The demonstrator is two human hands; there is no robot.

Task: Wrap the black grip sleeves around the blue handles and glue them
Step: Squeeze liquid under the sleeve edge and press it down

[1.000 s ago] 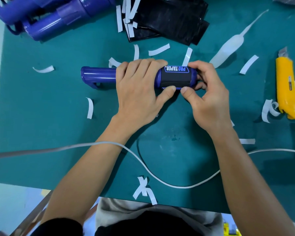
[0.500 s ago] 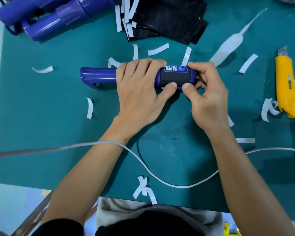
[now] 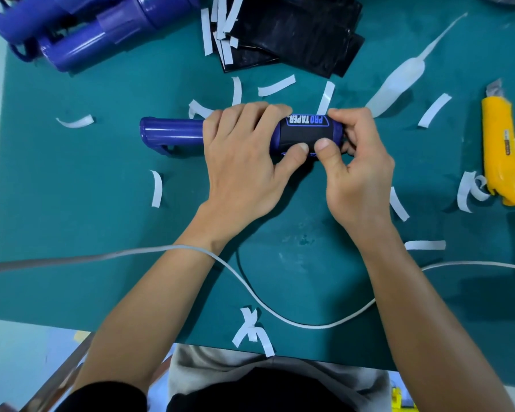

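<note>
Gripping blue handle (image 3: pixel 173 132) on the bench (image 3: pixel 72 218) with left hand (image 3: pixel 244 162), pinching black grip sleeve (image 3: pixel 304 135) around it with right hand (image 3: pixel 360 173).

Setting: a small assembly bench, workshop type. We base this on the green cutting mat (image 3: pixel 72 233) covering the table, a yellow utility knife (image 3: pixel 501 153) lying near its right edge, and a white squeeze bottle (image 3: pixel 399 84) with a long thin nozzle on its side.

Parts are kept in batches. We see a pile of blue handles (image 3: pixel 87 46) at the far left and a stack of black sleeves (image 3: pixel 298 34) at the far middle. Curled white paper strips (image 3: pixel 156 188) are scattered all over the mat. A white cable (image 3: pixel 280 316) runs across the near side.

The work is done by hand: the left hand (image 3: pixel 241 168) and right hand (image 3: pixel 360 173) grip one blue handle (image 3: pixel 173 132) with a printed black sleeve (image 3: pixel 306 135) on it.
</note>
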